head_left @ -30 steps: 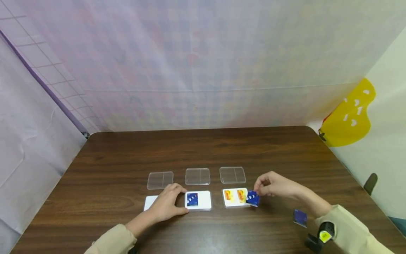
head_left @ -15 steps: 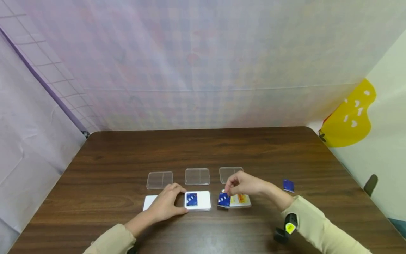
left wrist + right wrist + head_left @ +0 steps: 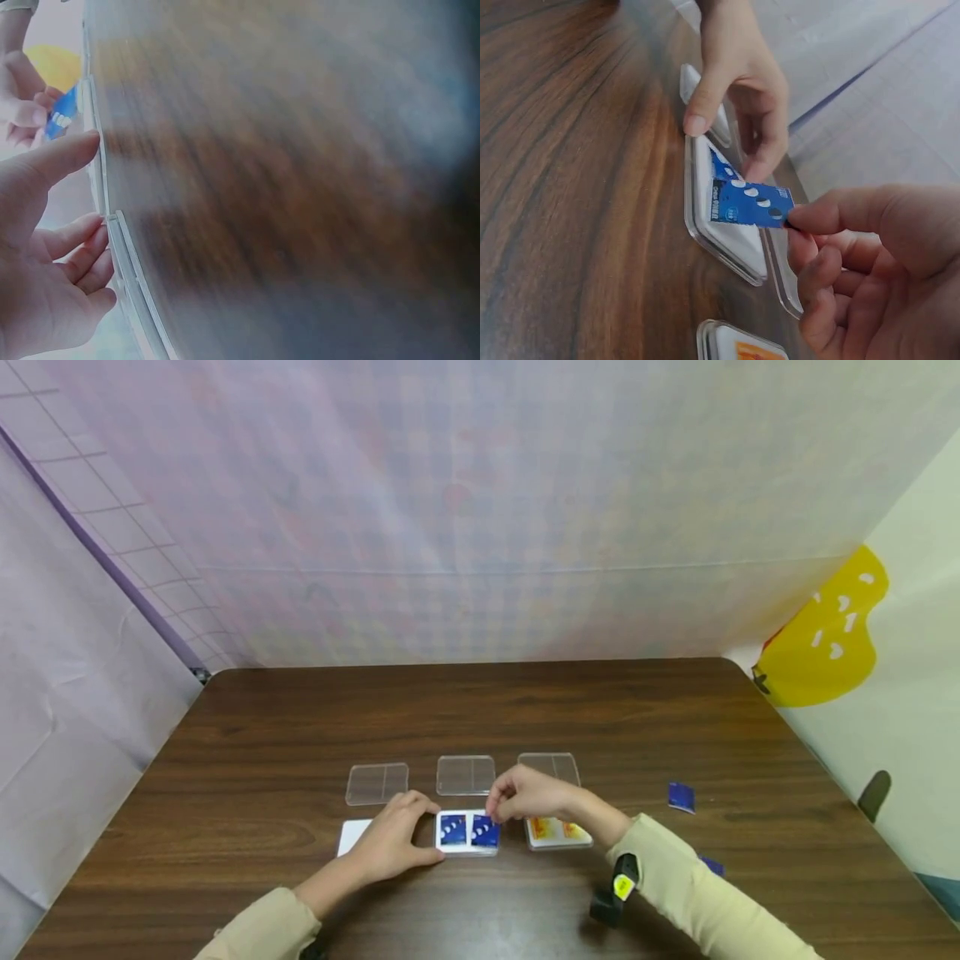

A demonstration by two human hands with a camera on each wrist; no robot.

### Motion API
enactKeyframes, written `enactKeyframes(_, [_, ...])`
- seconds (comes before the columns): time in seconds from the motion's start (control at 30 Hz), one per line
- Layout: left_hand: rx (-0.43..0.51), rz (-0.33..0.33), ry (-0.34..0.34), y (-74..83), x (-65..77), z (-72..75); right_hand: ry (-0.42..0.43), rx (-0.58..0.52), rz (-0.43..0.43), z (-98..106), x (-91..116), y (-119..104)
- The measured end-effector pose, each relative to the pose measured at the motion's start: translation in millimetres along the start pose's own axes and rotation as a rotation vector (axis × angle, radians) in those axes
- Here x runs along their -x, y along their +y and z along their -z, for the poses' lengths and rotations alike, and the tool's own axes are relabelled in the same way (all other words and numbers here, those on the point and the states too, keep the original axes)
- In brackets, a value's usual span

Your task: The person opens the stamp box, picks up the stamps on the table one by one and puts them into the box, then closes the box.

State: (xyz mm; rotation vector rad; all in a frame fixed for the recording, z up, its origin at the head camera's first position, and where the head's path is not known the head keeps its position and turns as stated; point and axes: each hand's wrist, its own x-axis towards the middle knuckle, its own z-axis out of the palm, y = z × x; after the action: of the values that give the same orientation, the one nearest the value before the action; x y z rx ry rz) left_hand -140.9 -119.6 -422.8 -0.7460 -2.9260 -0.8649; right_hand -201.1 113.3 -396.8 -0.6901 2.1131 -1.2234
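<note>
Dark wooden table (image 3: 420, 714), its far edge against a pale checked cloth (image 3: 450, 527). We count three shallow boxes in a near row, and three clear lids (image 3: 466, 776) in a row on their far side.

Right hand (image 3: 531, 793): thumb and forefinger pinch one corner of a blue card (image 3: 483, 837), the other fingers curled in towards the palm. We place this card over the right half of the middle box (image 3: 467, 853); the right wrist view shows it tilted. Its lower edge may or may not touch the white below; we cannot tell.

Left hand (image 3: 393, 840): part spread, gripping the middle box by its left end, thumb at the near left corner and fingers at the far left one. Just beside it, a second blue card (image 3: 452, 831) lies flat on the box's left half. Both cards bear pale, moon-like shapes.

Left box (image 3: 350, 837): white on top, partly hidden by the left hand. Right box (image 3: 561, 847): bears two yellow-orange pictures (image 3: 542, 828), with the right wrist partly across it.

Farther right on the table we note a loose blue card (image 3: 681, 797), and nearer to us another blue piece (image 3: 711, 865), partly covered by the right sleeve (image 3: 697, 889).
</note>
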Motion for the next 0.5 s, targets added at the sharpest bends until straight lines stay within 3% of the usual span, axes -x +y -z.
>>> enactKeyframes(0.27, [0.005,-0.006,-0.005,-1.3,-0.2,-0.3,0.127,0.281,0.073,-10.8,-9.1,0.3])
enactKeyframes(0.5, [0.000,-0.014,0.004,-2.2,0.3,-1.0,0.191,0.386,0.108,-15.7,-11.6,2.8])
